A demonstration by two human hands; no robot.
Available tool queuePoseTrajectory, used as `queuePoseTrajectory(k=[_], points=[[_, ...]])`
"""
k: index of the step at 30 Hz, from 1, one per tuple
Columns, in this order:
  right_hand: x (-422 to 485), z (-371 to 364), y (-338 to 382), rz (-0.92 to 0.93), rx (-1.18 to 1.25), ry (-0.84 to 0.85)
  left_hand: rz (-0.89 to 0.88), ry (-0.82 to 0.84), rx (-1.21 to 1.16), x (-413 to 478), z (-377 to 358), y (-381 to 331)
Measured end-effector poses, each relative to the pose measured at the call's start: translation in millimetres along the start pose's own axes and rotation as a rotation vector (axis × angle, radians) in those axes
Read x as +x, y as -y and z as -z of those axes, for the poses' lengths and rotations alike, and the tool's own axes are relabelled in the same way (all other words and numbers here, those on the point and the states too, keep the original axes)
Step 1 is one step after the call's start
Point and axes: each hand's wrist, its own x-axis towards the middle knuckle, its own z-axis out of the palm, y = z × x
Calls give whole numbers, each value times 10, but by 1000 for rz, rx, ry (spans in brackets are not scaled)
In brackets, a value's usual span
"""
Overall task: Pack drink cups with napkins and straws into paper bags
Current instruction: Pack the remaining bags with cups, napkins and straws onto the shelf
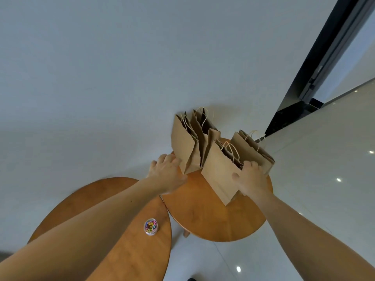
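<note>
Right hand grips rim of right brown paper bag; left hand clasps corner of left brown paper bag; insides unseen.

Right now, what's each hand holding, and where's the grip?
Right hand: front bag, by its top rim, thumb outside. Left hand: left bag, low on its side edge.

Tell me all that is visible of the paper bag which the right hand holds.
The paper bag is plain brown paper with twisted cord handles at its open mouth. It stands tilted on the round wooden table. The right hand grips its rim, thumb on the outer face, fingers curled over the edge. Another bag stands close behind it.
</note>
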Motion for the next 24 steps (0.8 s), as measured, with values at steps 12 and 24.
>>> queuePoseTrajectory(k=[12, 24], points=[[334, -417, -258, 72, -161, 36, 25, 92, 3, 291, -443, -118], [-472, 44, 721, 347, -123, -29, 83, 65, -120, -283, -324, 342]])
